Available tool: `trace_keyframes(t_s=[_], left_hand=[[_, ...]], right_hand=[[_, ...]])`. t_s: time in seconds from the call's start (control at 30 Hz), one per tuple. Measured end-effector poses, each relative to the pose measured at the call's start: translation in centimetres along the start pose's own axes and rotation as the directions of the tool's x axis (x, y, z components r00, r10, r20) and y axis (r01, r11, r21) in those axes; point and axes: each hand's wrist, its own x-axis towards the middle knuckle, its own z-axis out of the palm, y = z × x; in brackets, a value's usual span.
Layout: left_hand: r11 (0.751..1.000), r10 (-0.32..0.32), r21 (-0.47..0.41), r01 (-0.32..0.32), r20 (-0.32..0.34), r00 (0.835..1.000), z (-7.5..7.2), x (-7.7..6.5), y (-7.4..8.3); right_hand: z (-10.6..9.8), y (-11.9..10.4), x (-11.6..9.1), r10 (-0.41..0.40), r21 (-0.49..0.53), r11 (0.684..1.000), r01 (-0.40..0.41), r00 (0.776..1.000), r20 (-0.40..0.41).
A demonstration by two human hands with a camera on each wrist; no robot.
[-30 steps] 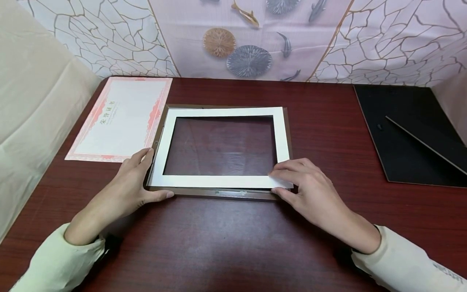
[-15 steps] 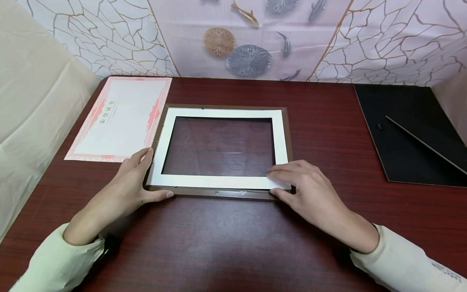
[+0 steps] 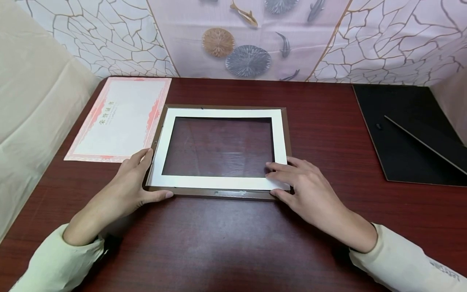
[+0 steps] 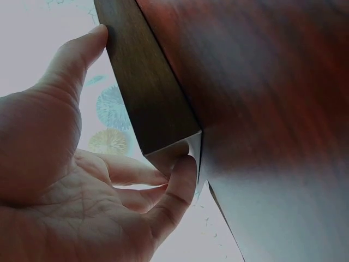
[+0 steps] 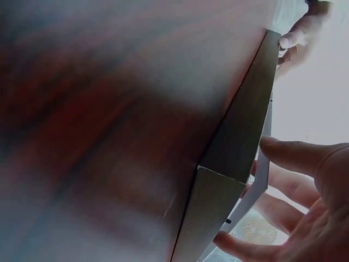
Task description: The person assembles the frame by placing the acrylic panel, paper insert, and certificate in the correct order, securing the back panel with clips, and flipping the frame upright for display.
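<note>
A brown picture frame [image 3: 226,193] lies on the table with its open back up. Inside its border sits a white mat [image 3: 219,182] with a rectangular window. My left hand [image 3: 125,184] holds the frame's near left corner, thumb along the near edge and fingers at the left side. At the near right corner, my right hand [image 3: 310,188] has its fingertips on the mat and its thumb at the near edge. In the right wrist view, the mat's corner [image 5: 260,180] stands slightly raised above the frame [image 5: 240,136], between thumb and fingers.
A pink-bordered certificate [image 3: 124,117] lies beside the frame at the left. At the far right rests a black backing board [image 3: 401,150] with a stand flap [image 3: 434,142] sticking up. A patterned cloth [image 3: 303,40] hangs behind the table [image 3: 226,243].
The mat's far right side has dropped from over the frame's rim to inside it, and the mat shifted slightly left. My right fingers have spread apart a little. The left hand stays put.
</note>
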Motion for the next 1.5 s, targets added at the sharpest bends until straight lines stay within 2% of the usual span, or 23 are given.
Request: trace_keyframes(t_s=[0.23, 0.93, 1.23, 1.5], left_hand=[[1.000, 0.001, -0.002, -0.001, 0.000, 1.000, -0.1, 0.0, 0.0], [1.000, 0.005, -0.009, -0.005, 0.004, 1.000, -0.2, 0.3, 0.0], [1.000, 0.004, -0.011, -0.003, 0.002, 1.000, -0.3, 0.6, 0.0], [1.000, 0.004, -0.016, -0.004, 0.001, 1.000, -0.3, 0.6, 0.0]], right_hand=[[-0.2, -0.1, 0.0, 0.044, 0.012, 0.999, -0.044, 0.997, 0.064], [-0.4, 0.4, -0.3, 0.092, 0.016, 0.995, -0.095, 0.988, 0.126], [-0.8, 1.2, -0.7, 0.207, 0.088, 0.970, -0.227, 0.960, 0.187], [-0.9, 1.8, -0.9, 0.245, 0.107, 0.956, -0.274, 0.943, 0.227]])
